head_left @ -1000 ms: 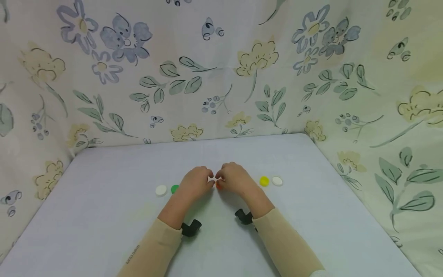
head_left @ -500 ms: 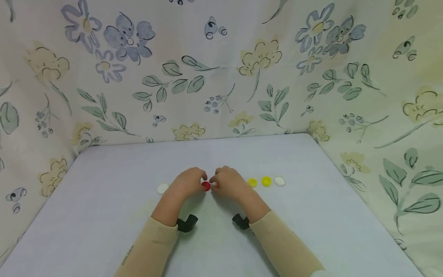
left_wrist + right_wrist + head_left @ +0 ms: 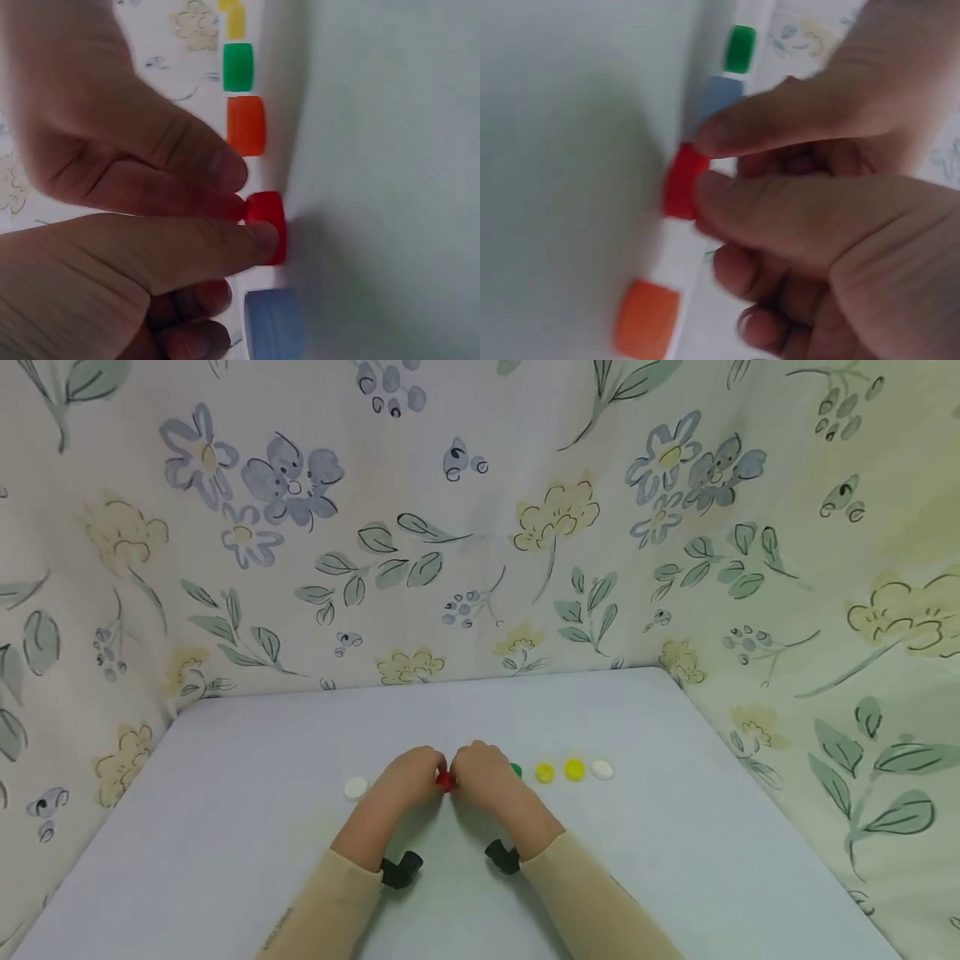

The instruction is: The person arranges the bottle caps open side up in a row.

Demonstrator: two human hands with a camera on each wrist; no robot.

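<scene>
A small round red bottle cap [image 3: 446,782] lies on the white table, between my two hands. From its left side my left hand [image 3: 408,778] pinches it, the thumb [image 3: 262,237] lying over the cap's near edge. My right hand [image 3: 483,779] meets it from the other side and also pinches it, thumb against the cap in the right wrist view. The fingertips of both hands nearly touch. A blue cap [image 3: 274,324] stands just left of the red one, and an orange cap [image 3: 246,126] to its right; both are hidden behind the hands in the head view.
The caps form a row across the table [image 3: 465,910]. Rightward are a green cap [image 3: 517,770], two yellow caps [image 3: 574,769] and a white cap [image 3: 602,769]. Another green cap [image 3: 740,49] and a white cap [image 3: 356,788] lie left. Flowered cloth [image 3: 480,568] hangs behind.
Both hands have moved leftward from the orange cap to the red one. The right hand has closed in beside the left, uncovering a green and a yellow cap on the right. The head view has tilted slightly.
</scene>
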